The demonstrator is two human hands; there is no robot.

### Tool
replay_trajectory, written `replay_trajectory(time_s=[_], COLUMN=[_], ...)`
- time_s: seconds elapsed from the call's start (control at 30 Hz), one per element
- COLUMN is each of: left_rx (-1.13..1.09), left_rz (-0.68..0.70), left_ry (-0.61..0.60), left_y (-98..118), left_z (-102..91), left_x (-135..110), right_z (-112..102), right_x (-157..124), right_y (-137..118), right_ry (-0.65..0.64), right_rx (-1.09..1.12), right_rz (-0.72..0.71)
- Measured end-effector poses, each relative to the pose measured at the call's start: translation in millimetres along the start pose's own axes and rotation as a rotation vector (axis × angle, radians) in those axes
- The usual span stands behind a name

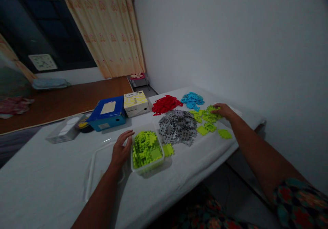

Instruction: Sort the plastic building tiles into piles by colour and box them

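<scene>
My left hand (122, 148) rests against the left side of a clear plastic container (148, 169), fingers apart and stretched toward its rim. Light-green interlocking plastic pieces (146, 147) fill the container. To the right, my right hand (222, 110) reaches down onto a loose group of green interlocking pieces (208, 115), its fingers closed on some at the group's far edge; the fingertips are partly hidden. One flat green piece (224, 133) lies nearer the table edge. Another green piece (168, 150) sits beside the container.
A grey heap of pieces (178, 128) lies between both hands, with red pieces (166, 105) and blue pieces (192, 100) behind. A clear lid (91, 174) lies left. Blue box (110, 111), yellow-white box (135, 103) and a clear box (64, 130) stand farther back. A wall borders the right.
</scene>
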State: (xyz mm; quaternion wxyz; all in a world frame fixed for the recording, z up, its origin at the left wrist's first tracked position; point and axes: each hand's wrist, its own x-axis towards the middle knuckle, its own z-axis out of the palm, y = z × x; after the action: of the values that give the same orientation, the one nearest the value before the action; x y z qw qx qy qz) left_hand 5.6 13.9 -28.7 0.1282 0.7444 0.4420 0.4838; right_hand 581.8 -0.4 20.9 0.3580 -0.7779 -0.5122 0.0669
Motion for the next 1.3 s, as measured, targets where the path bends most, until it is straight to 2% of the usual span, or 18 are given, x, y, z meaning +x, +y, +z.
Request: replay_trajectory(time_s=[0.07,0.13,0.2,0.27,0.33,0.4,0.47,0.57,0.63,0.73,0.8,0.87,0.93,0.97,1.03,1.1,1.2,1.3], left_rx=[-0.015,-0.028,-0.035,-0.039,-0.045,-0.059,-0.079,-0.106,-0.106,-0.091,-0.083,-0.075,-0.068,-0.066,-0.062,-0.050,-0.023,-0.005], left_rz=[-0.010,-0.019,-0.028,-0.033,-0.030,-0.023,-0.024,-0.031,-0.028,-0.029,-0.044,-0.057,-0.061,-0.061,-0.068,-0.081,-0.094,-0.106], left_ry=[0.002,0.009,0.017,0.018,0.021,0.028,0.033,0.028,0.018,0.006,0.008,0.006,-0.002,-0.006,-0.008,-0.009,-0.014,-0.011], left_y=[1.9,5.0,8.1,10.2,11.4,12.2,13.3,15.9,17.8,19.9,20.0,19.0,17.6,16.9,15.9,15.1,13.8,12.3], left_z=[1.1,2.4,3.5,4.4,4.9,5.1,5.4,5.6,5.3,3.9,2.6,1.6,0.9,0.7,0.4,0.1,-0.7,-1.6], left_x=[-0.3,-1.2,-2.2,-3.4,-4.7,-6.0,-7.0,-8.0,-8.2,-8.3,-8.1,-7.7,-7.1,-6.7,-5.9,-5.0,-3.5,-2.2], right_z=[-3.4,6.0,29.1,60.8,93.6,120.6,137.5,144.3,141.5,133.3,123.6,107.2,82.7,68.4,39.8,17.0,1.4,1.7], right_x=[-10.8,-31.4,-62.7,-100.3,-134.7,-157.6,-167.9,-174.2,-182.0,-196.0,-193.4,-171.8,-133.4,-111.0,-68.3,-36.8,-15.4,-9.2], right_y=[-28.5,-74.0,-129.6,-184.1,-227.2,-253.8,-265.4,-266.4,-263.0,-255.5,-245.6,-226.7,-194.8,-173.8,-124.3,-71.3,-3.5,37.7], right_ry=[-0.014,-0.127,-0.338,-0.547,-0.659,-0.766,-0.811,-0.675,-0.581,-0.601,-0.527,-0.337,-0.158,-0.080,0.049,0.122,0.034,-0.113], right_rx=[0.188,0.351,0.459,0.499,0.507,0.437,0.340,0.281,0.276,0.297,0.337,0.357,0.324,0.286,0.210,0.025,-0.314,-0.525], right_rz=[0.006,-0.100,-0.270,-0.438,-0.542,-0.643,-0.726,-0.817,-0.904,-1.074,-1.089,-0.951,-0.725,-0.597,-0.430,-0.257,-0.094,-0.130])
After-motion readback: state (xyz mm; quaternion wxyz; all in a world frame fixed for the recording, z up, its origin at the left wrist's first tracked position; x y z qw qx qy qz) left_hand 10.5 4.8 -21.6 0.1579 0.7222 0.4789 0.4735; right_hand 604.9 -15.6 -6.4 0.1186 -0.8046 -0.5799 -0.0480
